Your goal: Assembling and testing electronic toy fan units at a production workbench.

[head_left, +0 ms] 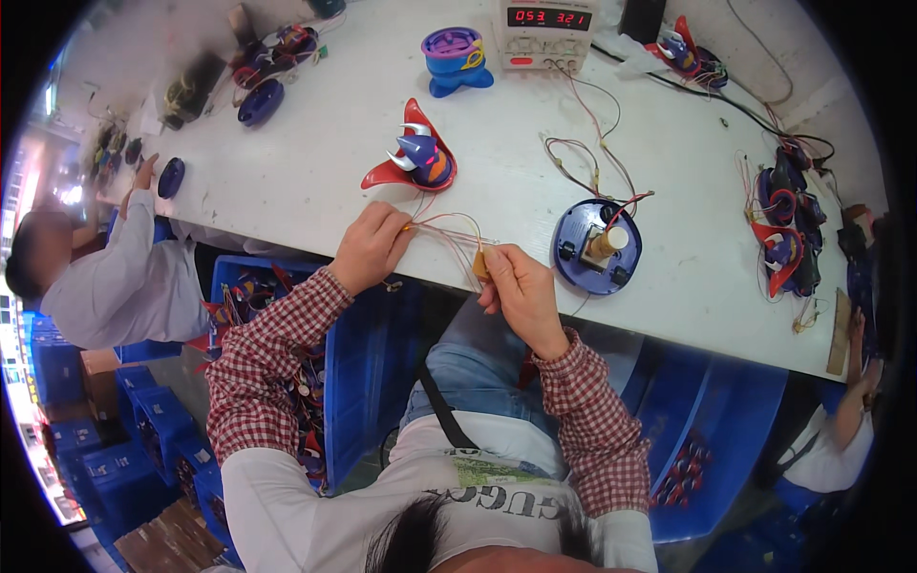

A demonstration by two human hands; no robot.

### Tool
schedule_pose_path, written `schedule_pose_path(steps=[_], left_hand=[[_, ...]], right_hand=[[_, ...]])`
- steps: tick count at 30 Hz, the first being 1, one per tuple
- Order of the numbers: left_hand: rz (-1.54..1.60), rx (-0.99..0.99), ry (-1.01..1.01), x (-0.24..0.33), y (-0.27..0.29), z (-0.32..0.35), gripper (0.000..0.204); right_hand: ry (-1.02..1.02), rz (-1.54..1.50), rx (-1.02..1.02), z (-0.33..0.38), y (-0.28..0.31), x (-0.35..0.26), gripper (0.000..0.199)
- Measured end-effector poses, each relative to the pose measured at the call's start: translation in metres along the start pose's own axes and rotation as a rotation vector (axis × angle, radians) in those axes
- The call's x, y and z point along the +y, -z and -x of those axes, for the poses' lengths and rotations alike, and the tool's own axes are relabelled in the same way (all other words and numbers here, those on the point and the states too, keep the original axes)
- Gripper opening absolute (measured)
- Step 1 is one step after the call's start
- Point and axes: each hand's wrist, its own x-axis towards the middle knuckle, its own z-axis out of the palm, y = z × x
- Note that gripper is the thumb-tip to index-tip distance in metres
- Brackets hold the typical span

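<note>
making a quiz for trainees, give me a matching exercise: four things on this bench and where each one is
Things:
1 red winged toy
2 blue round base
3 power supply
4 thin wires

Places:
A far edge of the table, display lit
B between the left hand and right hand
C on the table beyond the left hand
D right of the right hand

Pairs: 1-C, 2-D, 3-A, 4-B

Over the near edge of the white surface (pixel 315 162), the left hand (pixel 371 246) pinched a bundle of thin red and yellow wires (pixel 449 229), while the right hand (pixel 516 286) gripped a small tan block (pixel 480 265) at the wires' other end. Just beyond lay a red, winged plastic toy shell with silver horns (pixel 413 153). To the right sat a round blue plastic base (pixel 597 246), with wires running to a white bench power supply (pixel 546 29).
</note>
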Motion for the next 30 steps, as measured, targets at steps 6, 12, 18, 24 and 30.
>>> schedule_pose_path(steps=[6,12,18,24,30], left_hand=[[0.003,0.016,-0.002,0.000,-0.001,0.000,0.012],[0.029,0.042,0.008,-0.001,-0.001,0.000,0.012],[0.047,-0.034,0.083,-0.001,0.003,0.005,0.015],[0.136,0.170,0.274,0.022,0.024,0.035,0.038],[0.355,0.146,0.764,0.059,-0.016,0.117,0.062]], right_hand=[[0.004,-0.002,0.009,-0.001,-0.001,0.002,0.021],[-0.005,-0.007,0.031,0.000,-0.003,-0.001,0.020],[-0.020,0.016,0.008,0.001,-0.004,-0.001,0.021],[-0.048,0.006,0.023,0.001,-0.003,0.001,0.021],[-0.015,0.001,0.045,0.001,-0.003,-0.001,0.021]])
